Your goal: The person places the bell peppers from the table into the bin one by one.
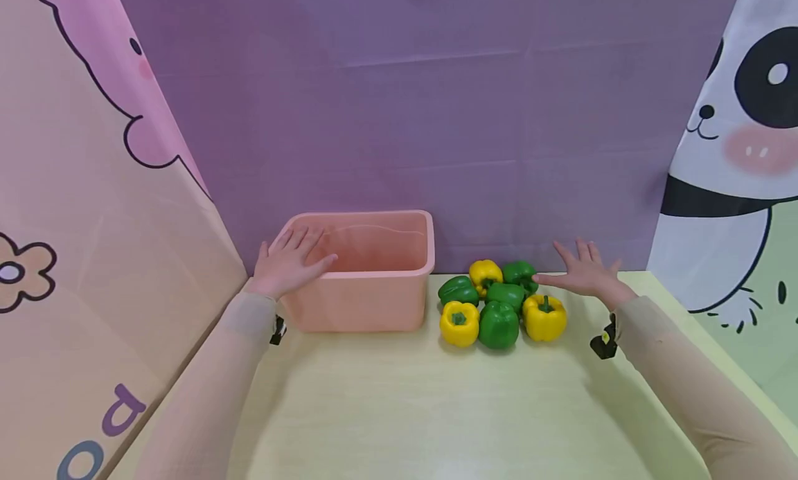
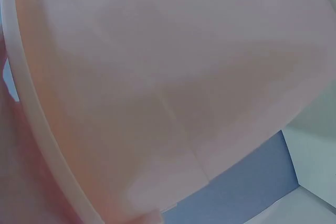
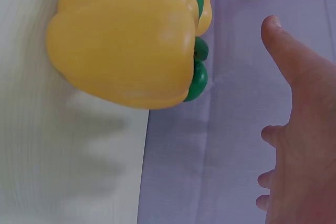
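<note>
In the head view my left hand (image 1: pixel 291 262) is spread over the left side of a pink plastic bin (image 1: pixel 358 303), overlapping its rim. The bin's outer wall (image 2: pixel 173 77) fills most of the left wrist view. My right hand (image 1: pixel 584 272) hovers with fingers splayed, just right of a cluster of bell peppers. Nearest it are a yellow bell pepper (image 1: pixel 544 318) and a green one (image 1: pixel 519 276) behind. Other green peppers (image 1: pixel 499 325) and yellow peppers (image 1: pixel 459 324) sit packed together beside the bin. In the right wrist view, a yellow pepper (image 3: pixel 126 38) looms large, apart from the hand.
Everything stands on a pale wooden table (image 1: pixel 424 404). A purple cloth backdrop (image 1: pixel 405 120) rises behind the bin. Printed side panels close in the left and the right, one with a panda (image 1: pixel 742 147).
</note>
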A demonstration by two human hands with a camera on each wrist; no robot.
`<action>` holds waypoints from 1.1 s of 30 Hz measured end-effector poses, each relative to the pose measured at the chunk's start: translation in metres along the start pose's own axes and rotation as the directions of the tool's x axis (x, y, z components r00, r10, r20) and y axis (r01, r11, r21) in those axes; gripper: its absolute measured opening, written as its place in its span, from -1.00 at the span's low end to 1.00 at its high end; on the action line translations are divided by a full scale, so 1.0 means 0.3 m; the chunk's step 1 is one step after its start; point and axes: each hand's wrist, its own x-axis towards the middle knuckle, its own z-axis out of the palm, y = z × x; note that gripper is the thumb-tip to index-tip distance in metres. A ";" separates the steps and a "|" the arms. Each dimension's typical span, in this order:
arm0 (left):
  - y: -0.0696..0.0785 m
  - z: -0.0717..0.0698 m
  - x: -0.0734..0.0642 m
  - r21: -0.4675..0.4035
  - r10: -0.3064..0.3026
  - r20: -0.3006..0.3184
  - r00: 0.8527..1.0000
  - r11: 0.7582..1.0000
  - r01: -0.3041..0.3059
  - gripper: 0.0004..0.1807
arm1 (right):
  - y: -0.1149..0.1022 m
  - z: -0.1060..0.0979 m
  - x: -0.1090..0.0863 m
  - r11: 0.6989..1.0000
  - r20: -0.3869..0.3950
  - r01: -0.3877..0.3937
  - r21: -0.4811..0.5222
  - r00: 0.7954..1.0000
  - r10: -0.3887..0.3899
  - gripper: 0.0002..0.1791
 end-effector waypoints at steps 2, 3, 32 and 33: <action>0.002 0.003 -0.001 -0.002 0.009 -0.027 1.000 1.000 -0.009 -0.04 | -0.002 0.001 -0.002 1.000 -0.003 0.006 -0.004 1.000 -0.006 0.18; 0.004 0.004 -0.002 -0.001 0.014 -0.045 0.999 1.000 -0.014 -0.05 | -0.004 0.001 -0.003 1.000 -0.004 0.009 -0.004 1.000 -0.009 0.18; 0.016 0.088 -0.089 0.045 0.195 -0.437 0.878 0.980 -0.196 -0.45 | -0.030 0.041 -0.076 0.993 -0.067 0.084 0.083 0.995 -0.078 0.14; 0.015 0.095 -0.090 0.053 0.202 -0.444 0.873 0.978 -0.200 -0.47 | -0.029 0.047 -0.078 0.992 -0.067 0.084 0.089 0.995 -0.079 0.14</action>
